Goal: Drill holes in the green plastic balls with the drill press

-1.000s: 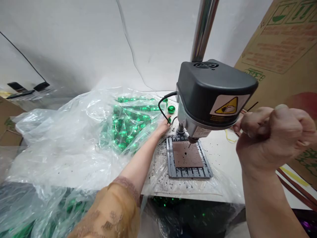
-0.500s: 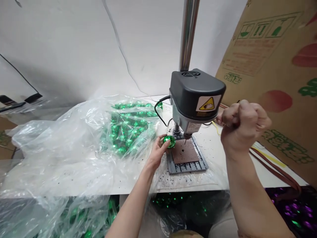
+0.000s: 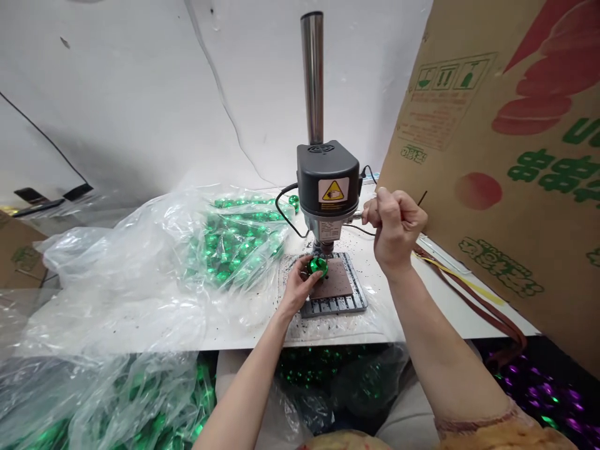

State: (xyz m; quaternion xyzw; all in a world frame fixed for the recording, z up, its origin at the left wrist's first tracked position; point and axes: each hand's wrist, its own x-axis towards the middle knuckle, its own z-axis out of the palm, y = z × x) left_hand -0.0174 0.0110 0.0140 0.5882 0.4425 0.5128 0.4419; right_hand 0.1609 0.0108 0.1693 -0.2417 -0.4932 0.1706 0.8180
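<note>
A small black drill press (image 3: 328,175) stands on the white table, its chuck above a brown square board (image 3: 338,281) on a slotted metal base (image 3: 335,306). My left hand (image 3: 300,284) grips a shiny green faceted ball (image 3: 318,267) between thumb and fingers, over the board's left part near the chuck. The drill bit is hard to make out behind the ball. At the press's right side, my right hand (image 3: 396,225) is closed around the feed handle, whose metal hub shows beside the fingers.
Clear plastic bag (image 3: 239,244) with several green balls lies left of the press. A printed cardboard box (image 3: 497,156) stands at right, brown straps (image 3: 469,294) beside it. Dark scraps surround the base. Below the table edge are green balls in plastic (image 3: 150,400) and purple ones (image 3: 539,394).
The view has shifted, showing the top of the press's column. My left hand has brought the green ball rightward, closer under the chuck. My right hand still grips the handle.
</note>
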